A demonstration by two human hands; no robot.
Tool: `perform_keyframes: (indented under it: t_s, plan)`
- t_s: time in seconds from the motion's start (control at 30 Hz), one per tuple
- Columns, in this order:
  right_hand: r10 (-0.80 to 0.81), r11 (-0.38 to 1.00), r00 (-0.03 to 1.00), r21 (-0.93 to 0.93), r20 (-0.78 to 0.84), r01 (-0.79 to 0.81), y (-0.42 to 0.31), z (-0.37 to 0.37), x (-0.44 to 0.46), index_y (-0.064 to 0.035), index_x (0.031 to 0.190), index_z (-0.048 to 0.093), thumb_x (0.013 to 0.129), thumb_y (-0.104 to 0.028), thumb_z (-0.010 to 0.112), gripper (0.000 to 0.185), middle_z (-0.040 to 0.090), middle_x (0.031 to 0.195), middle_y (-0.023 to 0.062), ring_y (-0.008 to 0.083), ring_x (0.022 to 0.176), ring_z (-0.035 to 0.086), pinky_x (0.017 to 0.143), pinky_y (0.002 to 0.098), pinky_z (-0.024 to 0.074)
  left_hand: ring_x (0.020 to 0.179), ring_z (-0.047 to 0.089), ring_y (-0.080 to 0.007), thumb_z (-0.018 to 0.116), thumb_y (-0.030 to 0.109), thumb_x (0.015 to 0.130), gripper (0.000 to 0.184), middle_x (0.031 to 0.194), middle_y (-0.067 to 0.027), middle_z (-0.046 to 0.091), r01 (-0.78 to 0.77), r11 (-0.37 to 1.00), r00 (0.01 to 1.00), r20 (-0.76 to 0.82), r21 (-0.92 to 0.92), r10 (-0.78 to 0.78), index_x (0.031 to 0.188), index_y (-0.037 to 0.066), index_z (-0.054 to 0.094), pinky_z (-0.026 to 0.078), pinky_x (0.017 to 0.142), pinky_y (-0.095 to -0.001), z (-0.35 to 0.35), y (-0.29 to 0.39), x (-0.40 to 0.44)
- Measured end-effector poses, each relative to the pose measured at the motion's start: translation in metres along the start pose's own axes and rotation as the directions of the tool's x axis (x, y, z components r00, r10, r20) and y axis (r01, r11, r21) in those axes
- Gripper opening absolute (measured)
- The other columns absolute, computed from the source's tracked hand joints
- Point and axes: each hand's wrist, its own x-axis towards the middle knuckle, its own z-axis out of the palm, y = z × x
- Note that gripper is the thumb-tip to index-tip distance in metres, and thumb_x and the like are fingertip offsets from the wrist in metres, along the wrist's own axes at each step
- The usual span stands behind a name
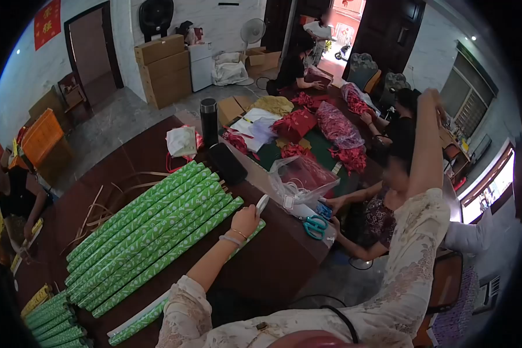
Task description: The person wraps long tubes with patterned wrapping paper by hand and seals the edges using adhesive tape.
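Observation:
My left hand is closed around a small white oval thing, whose kind I cannot make out. Beneath that forearm lies a green-and-white patterned roll, partly hidden, with a pale strip along one edge. More green patterned rolls lie side by side on the dark brown table, left of the hand. My right arm is raised high at the right, and the right hand is up near the window side; its fingers do not show clearly.
Teal-handled scissors, a clear plastic bag, a black bottle and a black case are on the table. Red bundles lie farther back. Several people sit or stand around; one person's hands hold a blue phone-like object.

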Motion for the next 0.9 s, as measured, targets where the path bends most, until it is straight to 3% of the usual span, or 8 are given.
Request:
perform_keyframes:
  t_s: [0.1, 0.23, 0.6, 0.63, 0.67, 0.7, 0.73, 0.9]
  plan:
    - [-0.429, 0.866, 0.900, -0.246, 0.080, 0.435, 0.018, -0.034, 0.063, -0.0134, 0.124, 0.048, 0.082, -0.025, 0.059, 0.045, 0.043, 0.130, 0.0088, 0.0276, 0.116, 0.045, 0.088, 0.0384, 0.0453, 0.067, 0.060, -0.0329, 0.061, 0.020, 0.077, 0.019, 0.071, -0.0162, 0.059, 0.016, 1.000, 1.000, 0.012, 0.014, -0.017, 0.080, 0.004, 0.050, 0.049, 0.059, -0.0438, -0.001, 0.000, 0.000]
    - [-0.794, 0.357, 0.521, -0.452, 0.314, 0.817, 0.025, -0.074, 0.075, -0.0147, 0.113, 0.059, 0.083, -0.022, 0.057, 0.031, 0.051, 0.123, 0.0009, 0.0217, 0.114, 0.049, 0.083, 0.0396, 0.0495, 0.067, 0.060, -0.0327, 0.061, 0.020, 0.078, 0.019, 0.071, -0.0160, 0.059, 0.010, 1.000, 1.000, 0.010, 0.030, -0.011, 0.080, 0.004, 0.051, 0.049, 0.059, -0.0440, -0.003, 0.001, 0.000]
    - [-0.877, 0.050, 0.193, -0.315, 0.441, 0.948, 0.106, -0.182, -0.031, -0.0061, 0.110, 0.057, 0.078, -0.024, 0.063, 0.036, 0.058, 0.114, 0.0080, 0.0221, 0.108, 0.054, 0.089, 0.0392, 0.0451, 0.064, 0.060, -0.0330, 0.060, 0.021, 0.078, 0.019, 0.069, -0.0159, 0.059, -0.005, 0.999, 1.000, -0.009, 0.051, 0.005, 0.080, 0.004, 0.051, 0.049, 0.057, -0.0441, 0.001, 0.000, 0.001]
    - [-0.809, 0.374, 0.196, 0.229, 0.554, 0.899, 0.081, -0.150, -0.025, -0.0066, 0.117, 0.048, 0.081, -0.024, 0.058, 0.041, 0.048, 0.121, 0.0157, 0.0281, 0.113, 0.047, 0.091, 0.0403, 0.0438, 0.064, 0.060, -0.0330, 0.060, 0.021, 0.078, 0.019, 0.069, -0.0159, 0.059, 0.002, 0.999, 1.000, -0.005, 0.051, -0.002, 0.080, 0.004, 0.051, 0.049, 0.057, -0.0441, 0.001, 0.000, -0.001]
    - [-0.753, 0.617, 0.120, 0.631, 0.647, 0.470, 0.057, -0.117, -0.021, -0.0070, 0.124, 0.038, 0.085, -0.024, 0.053, 0.046, 0.038, 0.127, 0.0235, 0.0341, 0.117, 0.041, 0.093, 0.0415, 0.0424, 0.064, 0.060, -0.0330, 0.060, 0.021, 0.078, 0.019, 0.069, -0.0160, 0.059, 0.000, 0.999, 1.000, -0.007, 0.050, 0.000, 0.080, 0.004, 0.051, 0.049, 0.057, -0.0441, 0.000, 0.002, -0.001]
    - [-0.732, 0.673, -0.004, 0.723, 0.681, -0.157, 0.044, -0.100, -0.021, -0.0075, 0.132, 0.028, 0.088, -0.024, 0.048, 0.051, 0.028, 0.134, 0.0312, 0.0402, 0.122, 0.034, 0.095, 0.0427, 0.0411, 0.064, 0.060, -0.0331, 0.060, 0.021, 0.078, 0.019, 0.069, -0.0161, 0.059, -0.001, 0.999, 1.000, -0.011, 0.049, 0.002, 0.080, 0.004, 0.051, 0.049, 0.057, -0.0441, -0.002, 0.003, 0.000]
    - [-0.684, 0.715, -0.090, 0.639, 0.724, -0.284, 0.047, -0.112, -0.041, -0.0037, 0.130, 0.028, 0.089, -0.022, 0.046, 0.049, 0.031, 0.131, 0.0327, 0.0415, 0.121, 0.036, 0.095, 0.0436, 0.0420, 0.064, 0.060, -0.0334, 0.060, 0.021, 0.078, 0.019, 0.070, -0.0164, 0.059, 0.029, 0.998, 0.999, 0.024, 0.061, -0.031, 0.080, 0.004, 0.050, 0.049, 0.057, -0.0442, -0.003, 0.003, 0.000]
    - [-0.683, 0.712, -0.367, 0.688, 0.632, -0.141, 0.068, -0.172, -0.131, 0.0118, 0.121, 0.034, 0.092, -0.011, 0.038, 0.037, 0.042, 0.127, 0.0271, 0.0358, 0.115, 0.046, 0.098, 0.0372, 0.0419, 0.064, 0.061, -0.0325, 0.058, 0.020, 0.079, 0.018, 0.072, -0.0165, 0.060, -0.008, 0.998, 1.000, 0.020, 0.065, 0.007, 0.082, 0.004, 0.051, 0.050, 0.058, -0.0433, -0.004, 0.002, 0.001]
